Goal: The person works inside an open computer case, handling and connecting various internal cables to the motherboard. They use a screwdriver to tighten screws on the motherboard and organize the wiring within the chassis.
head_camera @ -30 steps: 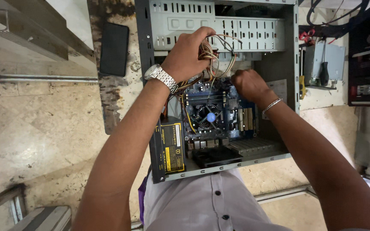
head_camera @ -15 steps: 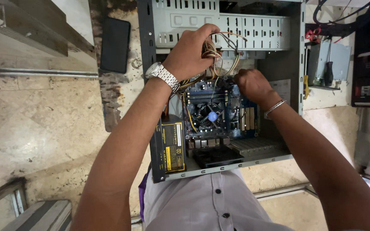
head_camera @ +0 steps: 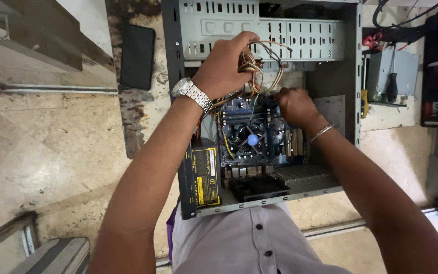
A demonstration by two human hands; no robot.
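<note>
Left hand [head_camera: 224, 63] clamped on cable bundle [head_camera: 257, 71], lifted over motherboard [head_camera: 252, 137] inside open computer case [head_camera: 351, 76]; right hand [head_camera: 294, 105] pinching something unclear at motherboard's far right edge; power supply [head_camera: 205, 175] near left

We identify a rectangular black-and-yellow label [head_camera: 205, 177] on the upward face of the black power supply box [head_camera: 198, 175], at the near left corner of the open grey metal computer case [head_camera: 172, 61]. A pale grey rectangular sheet with faint printing [head_camera: 334, 109] lies against the case's right inner wall. We see no packages, signs or lit screens.
</note>
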